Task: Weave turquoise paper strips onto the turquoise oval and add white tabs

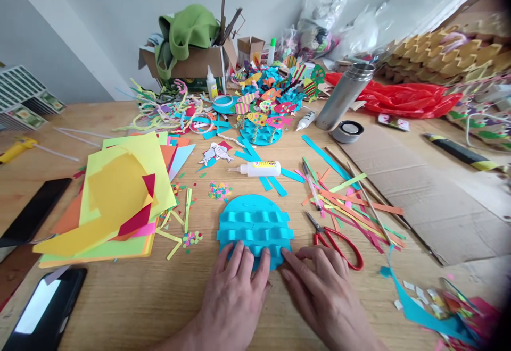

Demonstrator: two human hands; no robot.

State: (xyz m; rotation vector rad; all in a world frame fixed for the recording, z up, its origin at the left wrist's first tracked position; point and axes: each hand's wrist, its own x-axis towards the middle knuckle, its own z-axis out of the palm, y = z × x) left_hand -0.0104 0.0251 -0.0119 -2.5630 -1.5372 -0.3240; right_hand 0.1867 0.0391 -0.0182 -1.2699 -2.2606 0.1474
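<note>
A round blue paper disc point(253, 203) lies on the wooden table, with rows of raised, folded blue paper strips point(255, 234) across it. On its near edge rest the fingertips of my left hand point(237, 292), spread over the lowest strip. My right hand point(323, 287) is beside the disc, its index finger stretched to the right end of that strip and the other fingers loosely bent. Neither hand grips anything. Red-handled scissors point(339, 244) lie just beyond my right hand. Past the disc, a white glue bottle point(261, 168) lies on its side.
Coloured paper sheets point(96, 202) and two phones point(48, 308) are at left. Paper strips point(351, 202), a pen point(310, 183) and cardboard point(419, 191) lie at right. Behind stand a paper fish model point(267, 101), a steel flask point(345, 95) and a filled box point(191, 64).
</note>
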